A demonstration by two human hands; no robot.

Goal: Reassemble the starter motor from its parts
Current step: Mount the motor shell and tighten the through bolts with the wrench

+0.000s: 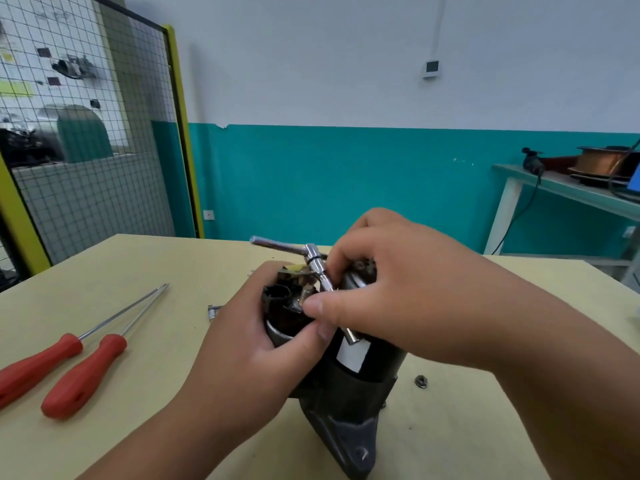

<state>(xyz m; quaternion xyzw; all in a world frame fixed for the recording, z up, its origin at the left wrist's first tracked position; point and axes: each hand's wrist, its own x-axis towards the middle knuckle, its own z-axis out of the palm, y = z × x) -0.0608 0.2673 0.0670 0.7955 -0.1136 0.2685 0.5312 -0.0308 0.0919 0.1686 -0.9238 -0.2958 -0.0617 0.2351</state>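
left hand grips the starter motor, right hand holds the t-handle wrench; looks nearly built, one nut lies on the bench.

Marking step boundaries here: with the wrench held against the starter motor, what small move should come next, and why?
Probably reposition the chrome L-shaped wrench so one end seats on a fastener atop the starter motor. The right hand pinches its shaft, yet both ends appear free: one juts up-left, one lies against the motor's body. The left hand grips the motor, upright on the table.
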